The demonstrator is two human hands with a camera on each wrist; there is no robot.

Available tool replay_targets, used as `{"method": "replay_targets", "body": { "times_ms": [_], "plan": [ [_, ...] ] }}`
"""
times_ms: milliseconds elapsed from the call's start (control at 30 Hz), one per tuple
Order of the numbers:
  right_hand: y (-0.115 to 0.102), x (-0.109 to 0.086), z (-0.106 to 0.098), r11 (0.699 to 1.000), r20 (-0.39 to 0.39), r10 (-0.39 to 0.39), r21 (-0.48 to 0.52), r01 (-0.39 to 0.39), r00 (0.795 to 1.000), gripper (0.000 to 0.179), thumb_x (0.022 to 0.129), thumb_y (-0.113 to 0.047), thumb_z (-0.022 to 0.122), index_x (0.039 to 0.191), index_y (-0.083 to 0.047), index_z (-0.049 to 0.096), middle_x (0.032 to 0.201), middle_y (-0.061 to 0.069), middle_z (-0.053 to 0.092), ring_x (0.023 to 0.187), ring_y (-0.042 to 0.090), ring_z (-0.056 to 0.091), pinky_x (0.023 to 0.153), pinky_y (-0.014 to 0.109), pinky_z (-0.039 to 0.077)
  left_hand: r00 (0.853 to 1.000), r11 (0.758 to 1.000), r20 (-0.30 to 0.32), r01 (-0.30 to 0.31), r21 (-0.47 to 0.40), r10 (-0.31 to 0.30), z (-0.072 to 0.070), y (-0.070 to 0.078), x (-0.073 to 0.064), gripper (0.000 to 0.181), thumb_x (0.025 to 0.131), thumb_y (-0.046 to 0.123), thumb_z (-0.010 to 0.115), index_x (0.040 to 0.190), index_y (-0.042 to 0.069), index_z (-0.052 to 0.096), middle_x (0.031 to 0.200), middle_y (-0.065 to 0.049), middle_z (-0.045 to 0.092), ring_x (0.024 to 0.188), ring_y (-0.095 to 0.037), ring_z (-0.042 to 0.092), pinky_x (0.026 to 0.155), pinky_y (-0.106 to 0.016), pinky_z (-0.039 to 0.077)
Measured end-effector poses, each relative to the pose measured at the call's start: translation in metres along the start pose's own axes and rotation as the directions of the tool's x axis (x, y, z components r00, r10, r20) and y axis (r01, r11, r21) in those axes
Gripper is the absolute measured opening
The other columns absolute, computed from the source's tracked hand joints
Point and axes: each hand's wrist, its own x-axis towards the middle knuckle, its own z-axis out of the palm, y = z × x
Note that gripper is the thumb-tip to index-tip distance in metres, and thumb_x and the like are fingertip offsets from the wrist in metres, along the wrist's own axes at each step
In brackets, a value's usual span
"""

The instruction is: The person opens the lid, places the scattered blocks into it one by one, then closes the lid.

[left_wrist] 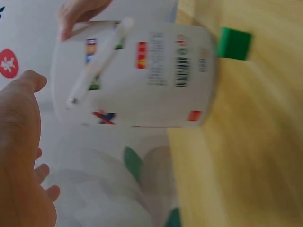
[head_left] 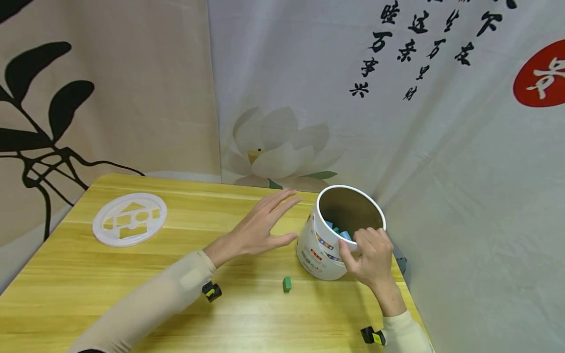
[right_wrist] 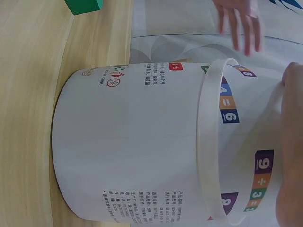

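Observation:
A white printed bucket point(head_left: 324, 257) stands upright at the table's right side, with blue and green blocks point(head_left: 344, 235) low inside it. My right hand point(head_left: 371, 255) grips its near rim, thumb outside and fingers over the edge. To the left of the bucket, my left hand point(head_left: 260, 225) hovers with fingers spread and holds nothing. One green block point(head_left: 287, 284) lies on the table in front of the bucket; the left wrist view also shows this green block point(left_wrist: 234, 43) beside the bucket's base. A white plastic handle point(right_wrist: 210, 142) hangs across the bucket's side.
A round white lid point(head_left: 103, 235) with shaped cutouts lies at the far left of the wooden table point(head_left: 212, 314). Cloth hangings with lettering and a flower point(head_left: 282, 147) close off the back and right, right behind the bucket.

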Motion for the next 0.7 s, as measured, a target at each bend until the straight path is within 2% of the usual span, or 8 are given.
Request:
{"method": "replay_targets", "body": {
  "times_ms": [133, 333, 400, 567, 700],
  "plan": [
    [0.0, 0.001, 0.001, 1.0, -0.004, 0.0, -0.001, 0.0, 1.0, 0.058, 0.106, -0.047, 0.057, 0.062, -0.013, 0.041, 0.057, -0.003, 0.034, 0.054, 0.015, 0.032, 0.056, 0.035, 0.026, 0.999, 1.0, 0.033, 0.018, 0.001, -0.018, 0.011, -0.008, -0.029, 0.085, 0.102, 0.042, 0.084, 0.172, 0.014, 0.046, 0.18, -0.012, 0.043, 0.169, -0.038, 0.041, 0.134, -0.068, 0.039],
    [0.001, 0.0, -0.001, 1.0, -0.013, -0.001, 0.0, 0.001, 1.0, 0.058, 0.105, -0.047, 0.058, 0.062, -0.012, 0.042, 0.057, -0.003, 0.035, 0.054, 0.015, 0.033, 0.056, 0.035, 0.026, 0.988, 0.998, 0.149, 0.057, -0.041, -0.05, 0.034, -0.008, -0.062, 0.086, 0.101, 0.045, 0.085, 0.172, 0.016, 0.046, 0.18, -0.012, 0.044, 0.169, -0.041, 0.041, 0.133, -0.069, 0.04],
    [0.002, 0.001, -0.001, 1.0, -0.01, 0.0, 0.003, 0.0, 1.0, 0.057, 0.105, -0.046, 0.058, 0.062, -0.012, 0.042, 0.056, -0.003, 0.035, 0.054, 0.015, 0.033, 0.056, 0.036, 0.026, 0.977, 0.996, 0.203, 0.072, -0.051, -0.06, 0.041, -0.006, -0.068, 0.087, 0.1, 0.048, 0.085, 0.172, 0.018, 0.046, 0.181, -0.011, 0.043, 0.169, -0.042, 0.04, 0.134, -0.068, 0.038],
    [0.002, 0.001, 0.0, 1.0, -0.01, 0.007, 0.008, -0.007, 1.0, 0.056, 0.104, -0.046, 0.058, 0.062, -0.012, 0.042, 0.056, -0.003, 0.035, 0.054, 0.014, 0.032, 0.056, 0.035, 0.026, 0.936, 0.995, 0.345, 0.092, -0.047, -0.07, 0.056, 0.004, -0.076, 0.089, 0.1, 0.054, 0.083, 0.173, 0.019, 0.046, 0.181, -0.012, 0.043, 0.17, -0.038, 0.04, 0.136, -0.065, 0.037],
    [0.003, -0.001, 0.001, 1.0, -0.009, 0.009, 0.007, -0.009, 1.0, 0.057, 0.105, -0.047, 0.057, 0.062, -0.012, 0.042, 0.056, -0.003, 0.035, 0.054, 0.014, 0.032, 0.056, 0.035, 0.026, 0.907, 0.996, 0.416, 0.082, -0.024, -0.064, 0.07, 0.009, -0.08, 0.089, 0.099, 0.058, 0.083, 0.172, 0.02, 0.048, 0.179, -0.012, 0.047, 0.167, -0.033, 0.045, 0.136, -0.062, 0.039]
  ]
}}
